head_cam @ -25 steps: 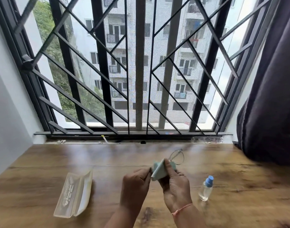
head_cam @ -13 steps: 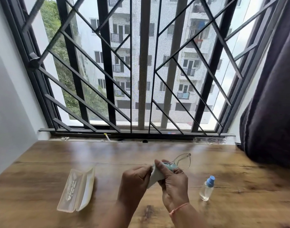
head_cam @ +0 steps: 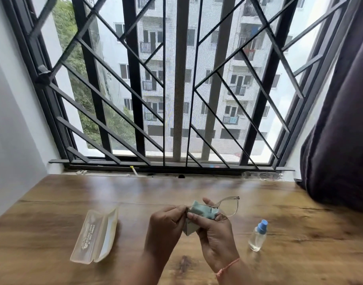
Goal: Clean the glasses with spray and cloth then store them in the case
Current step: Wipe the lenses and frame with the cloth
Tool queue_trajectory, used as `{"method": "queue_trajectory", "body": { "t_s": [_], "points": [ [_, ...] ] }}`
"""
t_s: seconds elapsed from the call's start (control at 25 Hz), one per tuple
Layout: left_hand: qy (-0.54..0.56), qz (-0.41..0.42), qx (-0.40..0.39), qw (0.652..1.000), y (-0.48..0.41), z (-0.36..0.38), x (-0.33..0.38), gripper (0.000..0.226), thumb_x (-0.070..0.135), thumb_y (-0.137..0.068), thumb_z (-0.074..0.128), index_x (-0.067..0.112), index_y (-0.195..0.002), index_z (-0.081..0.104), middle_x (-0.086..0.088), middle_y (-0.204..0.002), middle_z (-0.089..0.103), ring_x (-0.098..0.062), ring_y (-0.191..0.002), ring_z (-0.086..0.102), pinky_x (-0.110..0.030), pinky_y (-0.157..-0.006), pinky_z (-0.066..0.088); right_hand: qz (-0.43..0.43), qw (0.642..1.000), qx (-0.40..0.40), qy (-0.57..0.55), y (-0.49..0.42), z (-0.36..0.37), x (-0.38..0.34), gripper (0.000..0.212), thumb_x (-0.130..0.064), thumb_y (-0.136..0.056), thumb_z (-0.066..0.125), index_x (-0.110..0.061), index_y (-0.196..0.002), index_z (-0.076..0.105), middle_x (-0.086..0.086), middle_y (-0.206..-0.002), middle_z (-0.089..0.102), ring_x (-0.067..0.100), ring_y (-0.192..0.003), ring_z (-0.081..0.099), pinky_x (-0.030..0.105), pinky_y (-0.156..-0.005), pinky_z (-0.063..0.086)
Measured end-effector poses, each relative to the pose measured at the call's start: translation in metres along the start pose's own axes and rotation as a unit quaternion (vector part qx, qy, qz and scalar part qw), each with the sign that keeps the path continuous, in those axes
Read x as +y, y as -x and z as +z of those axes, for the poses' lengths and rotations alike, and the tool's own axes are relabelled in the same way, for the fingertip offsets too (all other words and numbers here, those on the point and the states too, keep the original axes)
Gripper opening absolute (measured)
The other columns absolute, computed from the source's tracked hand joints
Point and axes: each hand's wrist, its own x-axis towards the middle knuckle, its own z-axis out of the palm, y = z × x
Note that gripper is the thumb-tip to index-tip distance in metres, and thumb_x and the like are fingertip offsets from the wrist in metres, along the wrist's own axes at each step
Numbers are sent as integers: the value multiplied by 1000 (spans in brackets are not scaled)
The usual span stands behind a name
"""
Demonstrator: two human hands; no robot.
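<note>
Since the earlier frame, the glasses (head_cam: 225,207) had tipped flatter, their one exposed lens now reaching toward the right and slightly away from the person, above the wooden table (head_cam: 53,202). Both hands held them at centre: the left hand (head_cam: 166,225) pinched one end of the frame, while the right hand (head_cam: 215,233) pressed a teal cloth (head_cam: 203,211) around the other lens. An open clear case (head_cam: 94,235) lay to the left, long axis running away from the person; printing on its lid was too blurred to read. A blue-capped spray bottle (head_cam: 257,235) stood upright on the right.
</note>
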Motion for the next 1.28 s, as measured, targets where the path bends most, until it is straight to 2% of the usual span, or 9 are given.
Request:
{"method": "queue_trajectory", "body": {
  "t_s": [0.24, 0.32, 0.44, 0.6, 0.8, 0.92, 1.04, 1.2, 1.28],
  "points": [
    [-10, -9, -24, 1000, -3, 2, -7, 18, 20, -76, 59, 10, -68, 72, 1, -62, 69, -6, -64, 61, -14, -57, 50, 33, 998, 37, -48, -5, 3, 2, 71, -14, -36, 82, 4, -100, 58, 14, -71, 69, 22, -62, 68, 31, -50, 56],
    [-23, -13, -27, 999, -5, 1, -12, 15, 18, -74, 61, 10, -70, 73, 2, -66, 71, -5, -73, 61, 0, -65, 42, 71, 996, -22, -47, -2, -1, -4, 61, -13, -48, 85, 8, -99, 60, 24, -88, 67, 33, -78, 68, 42, -64, 58],
    [-32, -34, -25, 999, -6, 0, -18, 22, 23, -76, 56, 12, -71, 74, 2, -66, 72, -5, -75, 61, -1, -63, 39, 117, 988, -85, -61, 3, -9, -13, 45, 10, -67, 57, 14, -112, 56, 37, -118, 54, 51, -112, 52, 61, -94, 43],
    [-35, -45, -14, 998, -8, 0, -18, 9, 14, -72, 67, 11, -72, 75, 1, -65, 72, -6, -73, 61, -9, -59, 42, 132, 982, -94, -101, 1, -22, -19, 62, 14, -62, 29, 17, -120, 49, 38, -129, 46, 50, -127, 38, 54, -103, 39],
    [-32, -49, 4, 998, -9, -5, -12, 4, 11, -69, 71, 9, -68, 74, -1, -58, 69, -8, -67, 60, -16, -50, 43, 106, 952, -259, -121, 6, -33, -12, 73, 25, -62, 24, 17, -135, 24, 36, -140, 32, 42, -137, 24, 45, -115, 20],
    [-29, -44, 11, 999, -10, -7, -7, 4, 11, -68, 71, 9, -66, 74, -1, -59, 70, -8, -68, 60, -12, -52, 41, 93, 960, -255, -64, -2, -31, -10, 74, 23, -55, 54, 13, -127, 43, 31, -128, 50, 38, -122, 48, 41, -107, 37],
    [-33, -35, 8, 999, -9, -7, -5, 4, 11, -68, 71, 9, -69, 74, 1, -63, 71, -6, -71, 61, -5, -58, 40, 81, 964, -245, -60, -5, -31, -5, 67, 28, -52, 46, 9, -115, 58, 27, -111, 63, 32, -104, 63, 34, -86, 54],
    [-28, -28, -6, 999, -6, -4, -3, 5, 10, -70, 69, 9, -72, 74, 1, -66, 71, -6, -69, 62, -8, -60, 45, 26, 984, -178, -16, -2, -22, -1, 61, 17, -44, 77, 7, -103, 64, 24, -99, 67, 29, -87, 68, 28, -69, 58],
    [-23, -18, -18, 999, -3, -2, -3, 6, 10, -72, 69, 9, -74, 74, 1, -67, 71, -5, -68, 61, -8, -61, 47, 1, 994, -110, 9, 2, -17, 0, 44, 12, -46, 76, 3, -89, 69, 19, -87, 68, 24, -77, 69, 25, -61, 58]
  ]
}}
